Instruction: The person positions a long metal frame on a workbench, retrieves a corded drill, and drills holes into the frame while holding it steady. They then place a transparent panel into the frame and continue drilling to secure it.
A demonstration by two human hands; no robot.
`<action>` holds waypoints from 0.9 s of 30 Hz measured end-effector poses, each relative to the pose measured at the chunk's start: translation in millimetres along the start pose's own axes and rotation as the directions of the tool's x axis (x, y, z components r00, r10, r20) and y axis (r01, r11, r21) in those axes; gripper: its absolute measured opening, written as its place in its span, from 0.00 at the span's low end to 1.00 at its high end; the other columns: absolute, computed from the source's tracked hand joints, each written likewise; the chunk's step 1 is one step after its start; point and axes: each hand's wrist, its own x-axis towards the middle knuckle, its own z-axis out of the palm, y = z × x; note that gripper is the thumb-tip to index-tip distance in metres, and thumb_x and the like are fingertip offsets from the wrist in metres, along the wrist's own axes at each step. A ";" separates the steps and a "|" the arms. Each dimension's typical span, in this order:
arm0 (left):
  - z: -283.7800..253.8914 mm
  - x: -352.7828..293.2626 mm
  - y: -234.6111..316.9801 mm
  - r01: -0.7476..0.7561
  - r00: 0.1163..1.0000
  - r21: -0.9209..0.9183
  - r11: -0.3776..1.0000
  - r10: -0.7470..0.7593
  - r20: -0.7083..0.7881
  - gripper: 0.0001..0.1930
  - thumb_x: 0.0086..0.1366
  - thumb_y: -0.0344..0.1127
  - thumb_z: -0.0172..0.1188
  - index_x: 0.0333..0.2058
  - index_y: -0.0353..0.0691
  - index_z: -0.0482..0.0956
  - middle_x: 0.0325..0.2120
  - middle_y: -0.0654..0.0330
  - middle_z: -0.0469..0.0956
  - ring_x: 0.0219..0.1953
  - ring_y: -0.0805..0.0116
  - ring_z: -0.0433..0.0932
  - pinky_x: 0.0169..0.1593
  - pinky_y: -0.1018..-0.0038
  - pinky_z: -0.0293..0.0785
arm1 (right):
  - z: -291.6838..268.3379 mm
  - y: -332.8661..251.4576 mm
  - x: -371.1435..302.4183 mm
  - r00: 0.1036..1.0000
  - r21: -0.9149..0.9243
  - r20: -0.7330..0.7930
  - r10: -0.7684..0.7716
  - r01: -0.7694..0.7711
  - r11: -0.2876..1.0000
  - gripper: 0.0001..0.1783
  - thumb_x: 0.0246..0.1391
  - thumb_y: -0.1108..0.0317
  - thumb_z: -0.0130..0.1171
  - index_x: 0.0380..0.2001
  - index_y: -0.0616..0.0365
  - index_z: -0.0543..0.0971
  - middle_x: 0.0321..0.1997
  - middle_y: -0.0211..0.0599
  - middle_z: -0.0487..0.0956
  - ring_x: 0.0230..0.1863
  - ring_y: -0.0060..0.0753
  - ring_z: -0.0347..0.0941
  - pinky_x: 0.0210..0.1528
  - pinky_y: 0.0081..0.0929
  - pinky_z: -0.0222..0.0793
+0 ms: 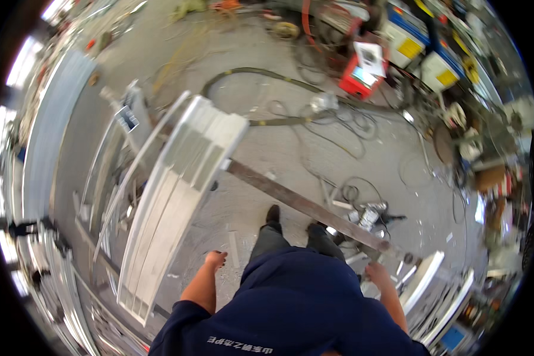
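Nearby, red box (357, 78); yellow labels (409, 48)

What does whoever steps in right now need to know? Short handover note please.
Left hand: empty, loosely closed, hanging beside the stack of long pale metal panels, not touching it.
Right hand: at the lower end of the long rusty steel bar; grip seems closed on it, contact hard to confirm.
The bar runs across the concrete floor and passes under the panel stack's top end.
An angle grinder and cables lie beside the bar.
Done: nothing visibly finished. Left: bar and panels both still to be handled.
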 end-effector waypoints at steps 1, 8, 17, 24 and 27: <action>6.2 0.3 7.5 -0.021 1.000 0.011 1.000 0.021 0.008 0.20 0.59 0.43 0.61 0.39 0.29 0.80 0.27 0.54 0.81 0.25 0.64 0.80 0.29 0.68 0.75 | -8.4 10.7 7.4 1.000 0.040 -0.001 0.001 -0.001 0.999 0.24 0.56 0.56 0.60 0.50 0.62 0.77 0.34 0.40 0.82 0.31 0.30 0.79 0.33 0.29 0.76; 43.9 -50.5 95.2 -0.155 0.987 -0.176 0.972 0.145 -0.069 0.18 0.62 0.40 0.59 0.44 0.31 0.78 0.27 0.55 0.79 0.24 0.66 0.78 0.28 0.69 0.74 | -66.5 65.0 72.0 0.997 0.079 0.022 0.073 -0.075 0.994 0.22 0.59 0.57 0.61 0.49 0.62 0.76 0.35 0.39 0.81 0.29 0.30 0.78 0.31 0.30 0.74; 35.4 -118.4 78.4 -0.084 0.994 0.095 0.992 0.090 -0.065 0.25 0.58 0.48 0.61 0.45 0.31 0.80 0.33 0.53 0.83 0.32 0.66 0.82 0.39 0.70 0.77 | -68.5 119.8 132.4 0.958 0.328 0.130 0.257 -0.286 0.900 0.16 0.59 0.59 0.55 0.34 0.65 0.76 0.25 0.41 0.76 0.22 0.36 0.76 0.23 0.33 0.75; 15.3 -102.5 1.0 -0.045 0.994 0.136 0.990 0.058 -0.091 0.26 0.58 0.51 0.61 0.47 0.36 0.80 0.42 0.48 0.82 0.46 0.54 0.80 0.51 0.64 0.74 | -45.3 13.9 157.4 0.985 0.158 0.117 0.130 -0.148 0.976 0.16 0.60 0.59 0.54 0.39 0.64 0.75 0.30 0.42 0.77 0.25 0.36 0.77 0.25 0.33 0.75; -18.8 -72.8 -22.5 -0.103 0.993 0.111 0.988 0.108 -0.041 0.27 0.58 0.54 0.61 0.47 0.37 0.80 0.45 0.46 0.80 0.51 0.49 0.77 0.55 0.63 0.71 | -7.0 -56.2 154.3 0.995 0.144 0.085 0.046 -0.057 0.988 0.17 0.60 0.59 0.53 0.41 0.65 0.74 0.33 0.42 0.77 0.26 0.36 0.76 0.25 0.32 0.75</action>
